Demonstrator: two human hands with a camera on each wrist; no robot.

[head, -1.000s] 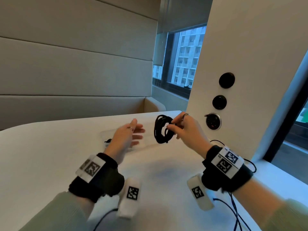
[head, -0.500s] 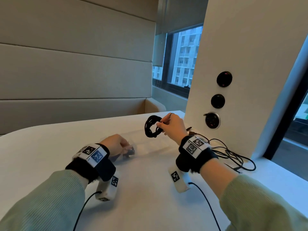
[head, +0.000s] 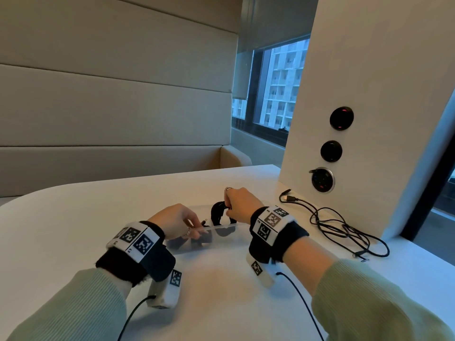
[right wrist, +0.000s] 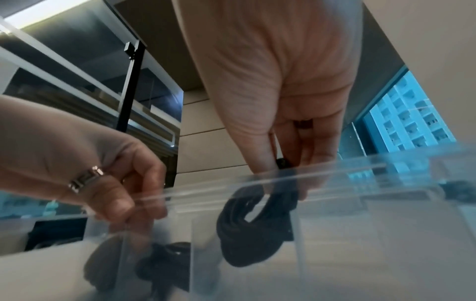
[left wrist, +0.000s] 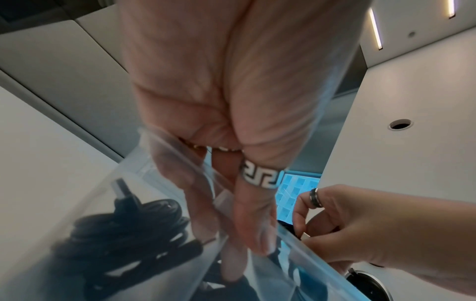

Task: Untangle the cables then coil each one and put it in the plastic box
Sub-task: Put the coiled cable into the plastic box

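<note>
Head view showed both wrists low over the white tabletop (head: pixel 73 217). Nearest, the left hand (head: pixel 177 221) gripped the near rim of the clear plastic box (head: pixel 221 227), thumb outside and fingers (left wrist: pixel 198 205) dipped inside, beside a coiled black cable (left wrist: pixel 123 234) already lying in it. Beyond, the right hand (head: pixel 240 203) pinched a second coiled cable (right wrist: pixel 252 226) between thumb and fingers, its loop hanging upright, lower part within the box. Farther right, a loose black cable (head: pixel 344 230) sprawled lengthwise along the wall panel.

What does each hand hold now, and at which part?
The right hand pinches the coiled cable at its top. The left hand grips the near rim of the box.
</note>
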